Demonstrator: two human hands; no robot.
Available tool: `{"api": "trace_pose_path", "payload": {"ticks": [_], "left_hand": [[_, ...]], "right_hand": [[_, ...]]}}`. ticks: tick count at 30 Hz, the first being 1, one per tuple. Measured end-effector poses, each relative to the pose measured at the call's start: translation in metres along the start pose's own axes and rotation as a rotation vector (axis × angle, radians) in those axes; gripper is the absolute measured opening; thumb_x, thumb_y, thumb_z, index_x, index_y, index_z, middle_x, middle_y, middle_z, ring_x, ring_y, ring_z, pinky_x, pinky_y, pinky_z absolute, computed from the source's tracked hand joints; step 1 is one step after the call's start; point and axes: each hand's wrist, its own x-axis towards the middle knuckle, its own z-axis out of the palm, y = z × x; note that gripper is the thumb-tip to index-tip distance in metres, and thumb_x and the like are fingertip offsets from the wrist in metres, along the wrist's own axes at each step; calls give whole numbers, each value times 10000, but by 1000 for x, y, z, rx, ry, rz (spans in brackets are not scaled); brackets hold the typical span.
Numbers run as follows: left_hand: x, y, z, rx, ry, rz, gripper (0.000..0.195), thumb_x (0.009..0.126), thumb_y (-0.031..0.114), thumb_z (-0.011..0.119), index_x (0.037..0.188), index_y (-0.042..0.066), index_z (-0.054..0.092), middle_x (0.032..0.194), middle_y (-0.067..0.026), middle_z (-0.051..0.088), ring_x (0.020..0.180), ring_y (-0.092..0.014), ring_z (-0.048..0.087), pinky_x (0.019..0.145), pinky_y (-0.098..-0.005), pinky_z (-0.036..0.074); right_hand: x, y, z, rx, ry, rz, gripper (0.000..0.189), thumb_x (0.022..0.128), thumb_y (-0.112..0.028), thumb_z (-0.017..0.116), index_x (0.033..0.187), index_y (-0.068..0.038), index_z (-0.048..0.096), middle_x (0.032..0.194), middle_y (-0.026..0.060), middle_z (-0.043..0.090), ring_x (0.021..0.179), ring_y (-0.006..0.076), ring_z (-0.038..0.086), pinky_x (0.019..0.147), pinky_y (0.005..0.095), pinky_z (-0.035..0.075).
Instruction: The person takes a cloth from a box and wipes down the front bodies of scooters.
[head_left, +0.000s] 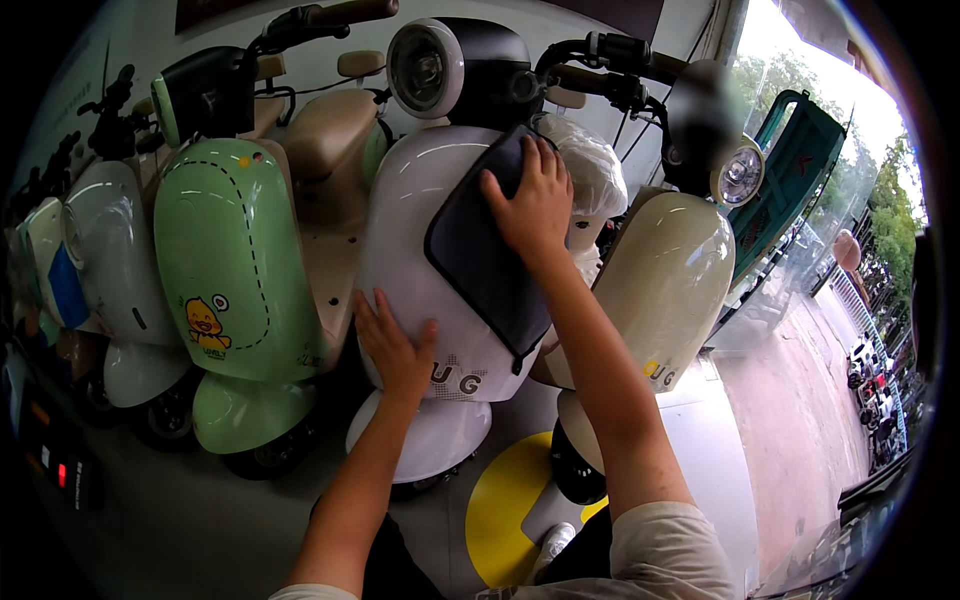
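Before me stands a white electric scooter with a glossy front panel (405, 202), a round headlight (424, 69) and a white front fender (427, 439). My right hand (534, 199) presses a dark grey cloth (484, 240) with black edging flat against the upper right of that panel. The cloth hangs down over the panel's right side, its lowest corner near the lettering. Lower on the left, my left hand (394, 345) rests on the panel with its fingers spread, holding nothing. Its palm side is hidden against the panel.
Close by on the left is a green scooter (225, 255) with a duck sticker; a grey one (124, 262) stands beyond it. A cream scooter (660, 277) stands close on the right. Past it are a teal panel (791, 180) and a paved outdoor area (787, 427).
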Motion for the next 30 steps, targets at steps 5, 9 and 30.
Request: {"api": "trace_pose_path", "payload": {"ticks": [5,9,30], "left_hand": [[-1,-2,-2,-17,-19,-22,975,937,604,601,1606,28,188,1621,-340,170,1480,-528,221,1188,-621,203],[2,-2,-4,-196,48,-71,872,967,507,582,1575,-14,237,1603,-294,267,1470,-464,291,1202,-545,232],[-2,-35,9,-407,-11,-512,656,1087,429,357,1545,-39,319,1538,-270,414,1388,-394,455,1156,-421,350]], "right_hand": [[23,-61,12,-51,-100,-234,782,809,-548,682,1351,4,566,1359,191,566,1316,371,489,1158,516,326],[31,-87,31,-85,-146,-315,715,800,-537,684,1241,21,614,1262,209,584,1260,388,507,1155,514,330],[11,-9,-3,95,-36,-226,835,785,-577,722,1439,-94,531,1453,191,521,1395,417,419,1176,546,282]]}}
